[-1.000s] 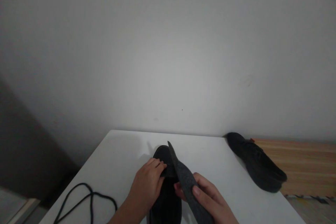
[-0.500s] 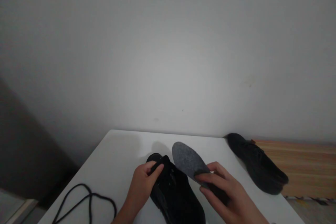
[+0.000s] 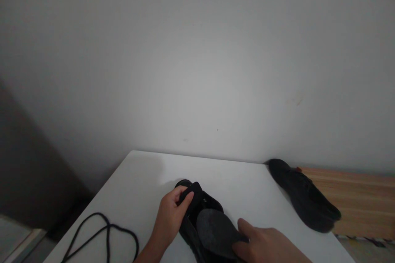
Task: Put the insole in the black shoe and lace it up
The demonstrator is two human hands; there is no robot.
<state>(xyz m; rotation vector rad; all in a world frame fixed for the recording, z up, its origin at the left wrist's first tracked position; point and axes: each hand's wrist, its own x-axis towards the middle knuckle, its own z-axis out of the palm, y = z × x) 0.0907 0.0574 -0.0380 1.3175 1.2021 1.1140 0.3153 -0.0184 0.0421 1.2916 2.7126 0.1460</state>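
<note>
No text, label, brand or number can be read anywhere. The black shoe (image 3: 197, 213) and the grey insole (image 3: 216, 232) show no legible marking.

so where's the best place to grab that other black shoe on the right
Probably at its heel end. The other black shoe lies across the right edge of the white table, its near end jutting over the wooden surface. Coming from the right with the right hand, a grip across that rounded, open end looks easiest; the far tip sits against the wall.
</note>
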